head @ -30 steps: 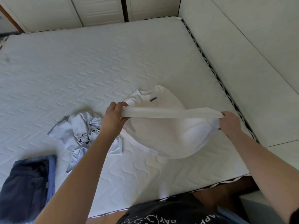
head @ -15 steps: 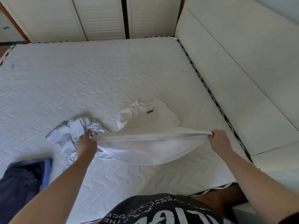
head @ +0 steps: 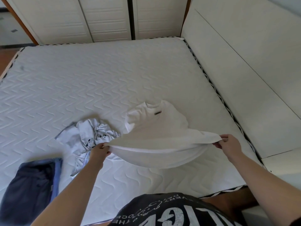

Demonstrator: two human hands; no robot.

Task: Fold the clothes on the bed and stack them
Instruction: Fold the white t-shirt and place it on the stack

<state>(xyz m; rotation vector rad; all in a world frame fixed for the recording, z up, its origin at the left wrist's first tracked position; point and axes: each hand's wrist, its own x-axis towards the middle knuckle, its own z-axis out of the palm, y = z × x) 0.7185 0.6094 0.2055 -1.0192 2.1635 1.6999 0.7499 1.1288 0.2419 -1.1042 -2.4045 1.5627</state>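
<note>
White shirt [head: 156,136]: soft matt cloth. Mattress [head: 97,82]: quilted fabric, wavy stitching. Navy garment [head: 27,190]: matt, possibly cotton. Wardrobe doors [head: 105,18]: smooth, painted.

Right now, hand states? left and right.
Left hand: closed, pinching the near-left edge of the white shirt.
Right hand: closed, pinching the shirt's near-right edge.

Soft, even daylight, fairly bright; faint shadows under the white shirt [head: 156,134] and crumpled garment [head: 88,136]. Wide-angle bending at frame edges. Slight motion softness, no glare.
</note>
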